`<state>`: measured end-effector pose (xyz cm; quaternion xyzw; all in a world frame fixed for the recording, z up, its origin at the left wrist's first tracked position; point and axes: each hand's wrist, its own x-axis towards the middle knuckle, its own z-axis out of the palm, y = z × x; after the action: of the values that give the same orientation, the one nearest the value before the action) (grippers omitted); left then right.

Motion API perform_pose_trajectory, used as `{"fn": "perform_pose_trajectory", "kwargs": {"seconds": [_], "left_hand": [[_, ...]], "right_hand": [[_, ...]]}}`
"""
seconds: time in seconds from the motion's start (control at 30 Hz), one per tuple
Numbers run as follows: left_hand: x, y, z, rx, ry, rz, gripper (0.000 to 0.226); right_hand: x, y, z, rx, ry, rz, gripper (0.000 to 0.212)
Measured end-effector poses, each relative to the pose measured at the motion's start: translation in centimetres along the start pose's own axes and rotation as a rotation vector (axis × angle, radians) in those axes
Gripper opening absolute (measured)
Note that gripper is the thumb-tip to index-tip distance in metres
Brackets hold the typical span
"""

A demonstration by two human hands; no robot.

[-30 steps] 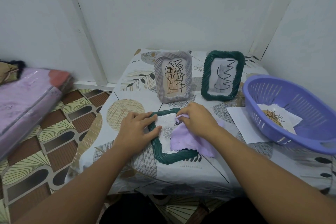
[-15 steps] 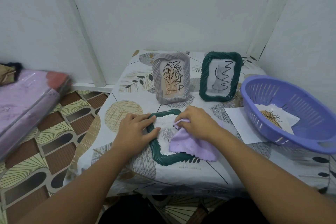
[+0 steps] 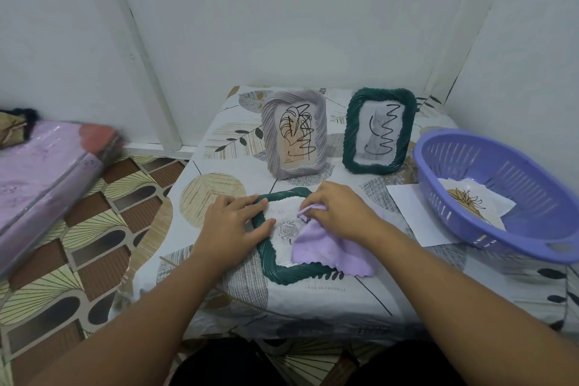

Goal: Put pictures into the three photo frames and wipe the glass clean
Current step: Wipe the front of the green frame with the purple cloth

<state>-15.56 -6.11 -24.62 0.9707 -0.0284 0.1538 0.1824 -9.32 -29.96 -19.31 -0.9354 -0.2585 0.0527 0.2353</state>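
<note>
A dark green photo frame (image 3: 283, 273) lies flat near the table's front, with a rose picture (image 3: 287, 229) under its glass. My left hand (image 3: 233, 224) rests flat on the frame's left edge, fingers straight. My right hand (image 3: 336, 213) grips a lilac cloth (image 3: 326, 252) bunched under its fingers and presses it on the glass. Behind stand a grey frame (image 3: 294, 138) and a second green frame (image 3: 379, 130), both upright with black scribbles on their glass.
A purple plastic basket (image 3: 513, 197) with a picture inside sits at the table's right edge on a white sheet (image 3: 410, 213). Walls close off the back and right. A pink wrapped mattress (image 3: 40, 185) lies on the floor at left.
My right hand with the cloth has shifted slightly across the glass of the flat frame. My left hand stays on the frame's left edge.
</note>
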Motion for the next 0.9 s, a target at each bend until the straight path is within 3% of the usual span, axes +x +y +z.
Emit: {"fn": "perform_pose_trajectory", "kwargs": {"seconds": [0.13, 0.3, 0.47, 0.67, 0.9], "left_hand": [[0.0, 0.1, 0.0, 0.004, 0.004, 0.004, 0.069], [0.0, 0.1, 0.0, -0.005, 0.018, 0.01, 0.068], [0.0, 0.2, 0.1, -0.011, 0.02, 0.005, 0.067], [0.0, 0.0, 0.0, -0.007, 0.011, 0.006, 0.069], [0.0, -0.1, 0.1, -0.016, 0.022, 0.006, 0.067]], "right_hand": [[0.3, -0.5, 0.6, 0.021, 0.075, 0.022, 0.014], [-0.5, 0.1, -0.1, 0.033, -0.04, -0.021, 0.014], [0.1, -0.7, 0.7, 0.02, 0.076, 0.012, 0.015], [-0.4, -0.3, -0.2, 0.018, -0.043, -0.027, 0.015], [-0.3, -0.8, 0.8, 0.018, 0.053, -0.004, 0.016]]}}
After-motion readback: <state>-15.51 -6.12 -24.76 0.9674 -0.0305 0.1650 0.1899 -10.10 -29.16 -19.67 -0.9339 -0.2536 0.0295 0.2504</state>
